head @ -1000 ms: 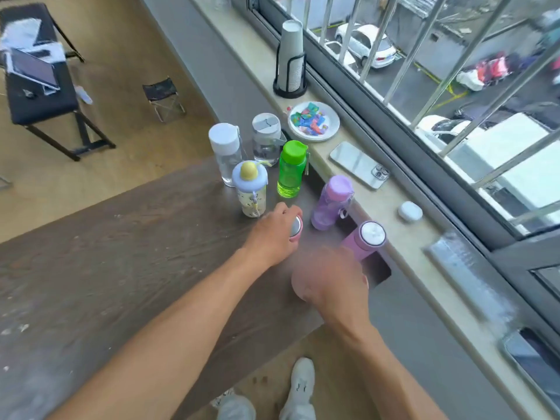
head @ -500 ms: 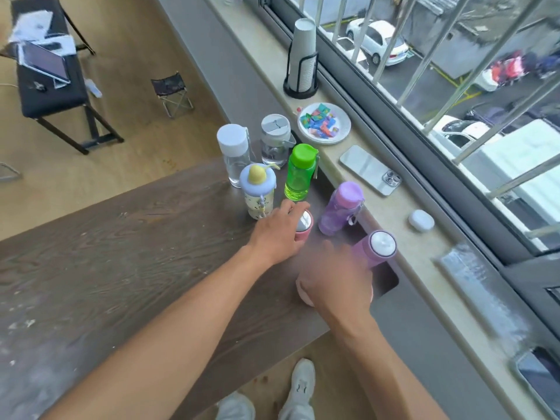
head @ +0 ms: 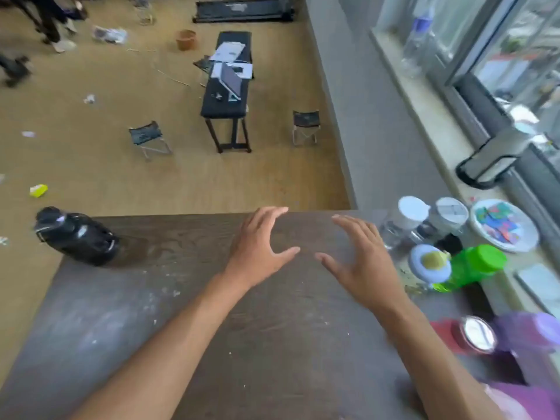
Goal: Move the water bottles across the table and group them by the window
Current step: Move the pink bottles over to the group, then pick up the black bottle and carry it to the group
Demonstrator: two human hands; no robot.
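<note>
Table (head: 272, 344): dark brown wood grain, scuffed, with pale dusty smears toward its left edge and small white flecks scattered across it; its right edge runs along the window sill.
Left hand (head: 257, 253): above the middle of the table near the far edge, fingers spread, grip open and empty.
Right hand (head: 363, 262): just beside the left, palm facing it, fingers spread, grip open and empty; the two hands do not touch.
Black bottle (head: 75, 236): alone at the far left corner of the table, well apart from both hands and from the other bottles.
Grouped bottles: along the right edge by the window. A clear bottle with a white cap (head: 406, 219) and a clear bottle with a grey lid (head: 448, 216) stand at the far right corner; nearer are a bottle with a pale blue lid and yellow knob (head: 428, 265) and, touching or just beside it, a green bottle (head: 472, 268); nearer still a red bottle (head: 469, 334) and a purple bottle (head: 530, 331), both blurred.
Window sill (head: 424, 95): pale stone, carrying a white plate of coloured pieces (head: 503, 225) and a cup holder (head: 488, 160).
Room: tan floor (head: 91, 147) with scattered litter, a black bench (head: 227, 95) holding papers and a tablet, two small folding stools (head: 148, 137) beside it.
</note>
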